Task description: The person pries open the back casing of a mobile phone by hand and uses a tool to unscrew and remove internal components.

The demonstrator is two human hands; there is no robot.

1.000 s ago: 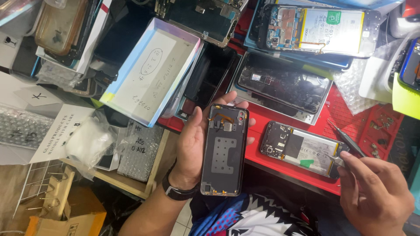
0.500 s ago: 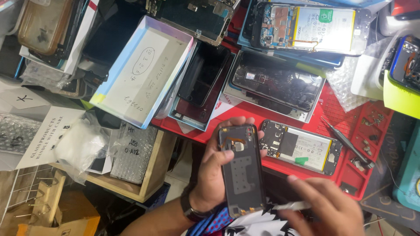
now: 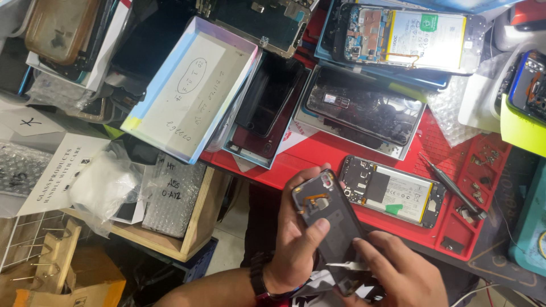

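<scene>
Two hands on it | left hand (image 3: 296,250) wrapped round the phone back cover (image 3: 333,227), above the red mat (image 3: 364,156) | right hand (image 3: 398,273) pinching what looks like a thin pry pick (image 3: 347,265) | keep it shallow at the edge, no twisting

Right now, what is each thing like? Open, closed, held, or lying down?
Phone back cover: held up, inside facing the camera.
Left hand: closed around the back cover.
Right hand: touching the cover's lower end, pinching a thin pale piece.
Opened phone: back off, battery showing, lying flat on the red mat.
Screwdriver: lying on the mat, not held.
</scene>
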